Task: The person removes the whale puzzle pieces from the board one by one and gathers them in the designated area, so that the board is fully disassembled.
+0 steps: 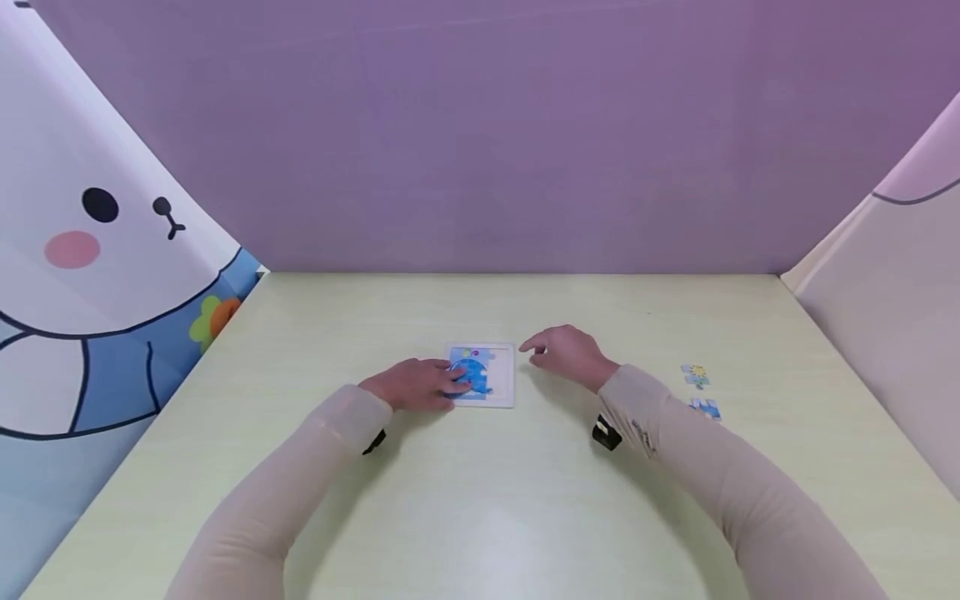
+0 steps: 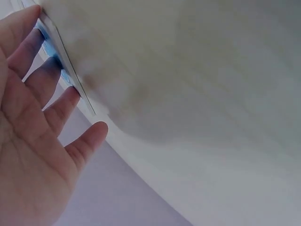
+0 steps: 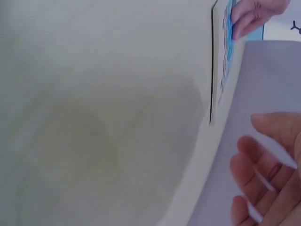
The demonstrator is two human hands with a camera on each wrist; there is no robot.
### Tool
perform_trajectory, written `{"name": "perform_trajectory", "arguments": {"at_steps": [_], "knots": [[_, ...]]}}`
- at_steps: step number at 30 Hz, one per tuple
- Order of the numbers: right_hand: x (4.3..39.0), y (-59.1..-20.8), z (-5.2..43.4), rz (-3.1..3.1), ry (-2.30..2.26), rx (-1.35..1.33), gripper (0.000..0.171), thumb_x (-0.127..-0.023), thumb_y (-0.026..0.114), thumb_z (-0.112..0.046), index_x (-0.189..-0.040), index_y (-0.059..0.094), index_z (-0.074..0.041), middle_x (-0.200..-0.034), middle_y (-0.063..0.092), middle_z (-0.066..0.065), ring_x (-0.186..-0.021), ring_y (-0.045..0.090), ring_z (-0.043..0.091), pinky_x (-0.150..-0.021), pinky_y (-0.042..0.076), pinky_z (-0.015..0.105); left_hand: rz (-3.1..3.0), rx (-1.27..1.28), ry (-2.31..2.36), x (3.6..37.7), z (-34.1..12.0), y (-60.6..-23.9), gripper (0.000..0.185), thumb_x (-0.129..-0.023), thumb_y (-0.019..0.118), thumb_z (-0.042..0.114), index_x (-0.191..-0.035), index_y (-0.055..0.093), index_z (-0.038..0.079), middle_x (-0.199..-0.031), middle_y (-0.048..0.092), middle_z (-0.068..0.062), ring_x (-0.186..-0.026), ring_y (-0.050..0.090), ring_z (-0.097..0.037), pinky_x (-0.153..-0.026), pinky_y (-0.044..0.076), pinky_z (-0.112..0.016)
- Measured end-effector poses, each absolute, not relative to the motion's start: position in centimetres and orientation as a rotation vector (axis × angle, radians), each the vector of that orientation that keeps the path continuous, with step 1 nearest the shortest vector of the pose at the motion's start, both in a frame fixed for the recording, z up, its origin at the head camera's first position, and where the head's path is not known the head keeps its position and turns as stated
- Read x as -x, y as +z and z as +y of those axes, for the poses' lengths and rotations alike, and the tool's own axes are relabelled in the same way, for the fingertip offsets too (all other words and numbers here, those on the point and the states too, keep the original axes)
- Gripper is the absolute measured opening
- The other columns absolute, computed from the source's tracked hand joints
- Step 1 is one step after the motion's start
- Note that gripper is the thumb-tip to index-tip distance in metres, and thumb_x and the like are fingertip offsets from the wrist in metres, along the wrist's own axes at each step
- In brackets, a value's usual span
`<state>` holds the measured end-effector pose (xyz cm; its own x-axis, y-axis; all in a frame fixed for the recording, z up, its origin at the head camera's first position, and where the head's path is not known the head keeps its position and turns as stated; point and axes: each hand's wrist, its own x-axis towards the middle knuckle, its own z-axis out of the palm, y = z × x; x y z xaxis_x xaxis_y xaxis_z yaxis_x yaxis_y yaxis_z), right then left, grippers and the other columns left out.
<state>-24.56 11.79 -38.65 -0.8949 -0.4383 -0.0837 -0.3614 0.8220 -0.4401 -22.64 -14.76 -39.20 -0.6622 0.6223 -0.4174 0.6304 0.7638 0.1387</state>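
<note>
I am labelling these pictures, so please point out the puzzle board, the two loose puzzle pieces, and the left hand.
puzzle board [image 1: 501, 367]: head view, on its bare white right part.
loose puzzle pieces [image 1: 697, 374]: head view, on the farther, yellow-marked piece.
left hand [image 1: 417, 385]: head view, on the back of the hand.

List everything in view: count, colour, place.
puzzle board: 1, white frame with blue picture, table centre, under the left fingers
loose pieces: 2, one with yellow, one blue and white, on the table right of the right arm
table: 1, pale yellow-green
back wall: 1, purple
left panel: 1, white cartoon animal face, blue below
right panel: 1, pale pink and cream
wrist cameras: 2, black, one on each wrist
sleeves: 2, beige
left hand: fingers flat on the board
right hand: just right of the board's top corner, fingers relaxed, holding nothing
</note>
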Motion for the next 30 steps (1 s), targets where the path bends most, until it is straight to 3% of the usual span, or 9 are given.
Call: {"name": "perform_trajectory", "arguments": {"at_steps": [5, 10, 15, 19, 26, 30], "knots": [[24.8, -38.9, 10.6, 2.803, -0.671, 0.504, 0.029, -0.088, 0.069, -0.016, -0.117, 0.071, -0.014, -0.09, 0.067, -0.001, -0.07, 0.052, 0.012, -0.057, 0.039, 0.024, 2.508, -0.945, -0.019, 22.6, -14.4, -39.1, 0.049, -0.098, 0.052, 0.031, -0.145, 0.043, 0.02, -0.154, 0.031, -0.005, -0.141, 0.027, -0.032, -0.109, 0.027, -0.049], [25.0, -39.0, 9.4, 2.795, -0.663, 0.443, 0.027, -0.088, 0.069, -0.02, -0.115, 0.072, -0.016, -0.094, 0.068, 0.0, -0.075, 0.054, 0.013, -0.059, 0.041, 0.026, 2.5, -0.954, -0.05, 22.6, -14.0, -38.8, 0.047, -0.099, 0.052, 0.03, -0.145, 0.043, 0.021, -0.153, 0.032, -0.006, -0.14, 0.029, -0.031, -0.109, 0.029, -0.048], [25.3, -39.2, 8.3, 2.783, -0.676, 0.329, 0.026, -0.089, 0.07, -0.021, -0.114, 0.073, -0.017, -0.116, 0.067, 0.003, -0.098, 0.06, 0.018, -0.075, 0.047, 0.034, 2.486, -0.971, -0.041, 22.6, -13.8, -38.8, 0.046, -0.099, 0.052, 0.029, -0.143, 0.045, 0.02, -0.152, 0.033, -0.008, -0.139, 0.03, -0.032, -0.108, 0.031, -0.048], [25.3, -39.4, 7.7, 2.759, -0.694, 0.293, 0.026, -0.089, 0.07, -0.022, -0.114, 0.073, -0.016, -0.127, 0.062, 0.005, -0.117, 0.055, 0.023, -0.09, 0.045, 0.041, 2.485, -0.981, -0.04, 22.7, -13.8, -39.0, 0.046, -0.099, 0.051, 0.029, -0.144, 0.045, 0.019, -0.152, 0.033, -0.008, -0.14, 0.029, -0.032, -0.108, 0.03, -0.048], [24.9, -39.1, 7.6, 2.798, -0.673, 0.279, 0.023, -0.087, 0.069, -0.019, -0.11, 0.074, -0.015, -0.123, 0.065, 0.005, -0.111, 0.058, 0.022, -0.077, 0.047, 0.036, 2.488, -1.063, -0.123, 22.8, -13.1, -39.5, 0.045, -0.1, 0.049, 0.031, -0.144, 0.045, 0.019, -0.151, 0.035, -0.008, -0.138, 0.032, -0.031, -0.106, 0.033, -0.045], [25.0, -39.1, 7.4, 2.794, -0.683, 0.245, 0.025, -0.087, 0.07, -0.02, -0.111, 0.073, -0.016, -0.124, 0.065, 0.003, -0.115, 0.057, 0.022, -0.082, 0.045, 0.039, 2.484, -1.066, -0.216, 22.9, -12.7, -39.2, 0.046, -0.101, 0.047, 0.033, -0.145, 0.044, 0.021, -0.151, 0.035, -0.006, -0.138, 0.034, -0.029, -0.105, 0.036, -0.045]]}}
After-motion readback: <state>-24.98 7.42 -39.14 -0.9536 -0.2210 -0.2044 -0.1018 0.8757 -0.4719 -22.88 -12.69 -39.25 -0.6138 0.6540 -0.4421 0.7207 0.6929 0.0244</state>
